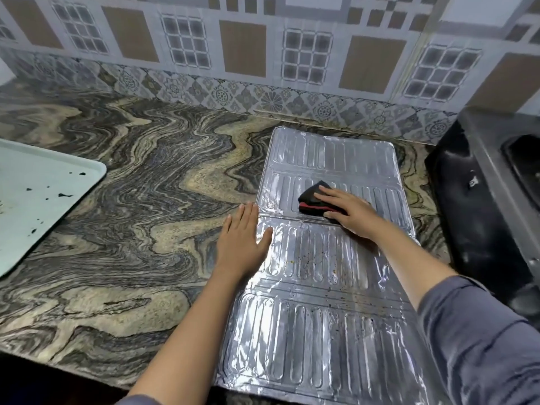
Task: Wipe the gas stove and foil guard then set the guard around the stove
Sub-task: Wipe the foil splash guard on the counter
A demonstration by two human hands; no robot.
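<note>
1. grey sleeve cloth sits closest to us, on the right arm.
2. the biggest thing is the swirly stone worktop. everything rests on it.
3. next is the shiny foil guard. it lies flat on the worktop, just left of the stove, not around it yet. the near part has small dark spots on it.
4. the black gas stove is at the right edge. most of it is cut off from view.
5. a pale tray with dark specks sits far off to the left.
6. the left hand is flat with straight fingers. it rests on the guard's left edge and holds nothing.
7. the right hand is flat too, pressing down on a folded black and red cloth in the far half of the guard.
8. what could go wrong, i think: the foil looks thin, so a hard rub could crease or rip it. if the left hand lets go, the guard could slide with the cloth. the near end seems to reach the front edge, so a pull this way could tip it off. the near spots could get missed.
9. count: one guard, one stove, one tray, one cloth, two hands.
</note>
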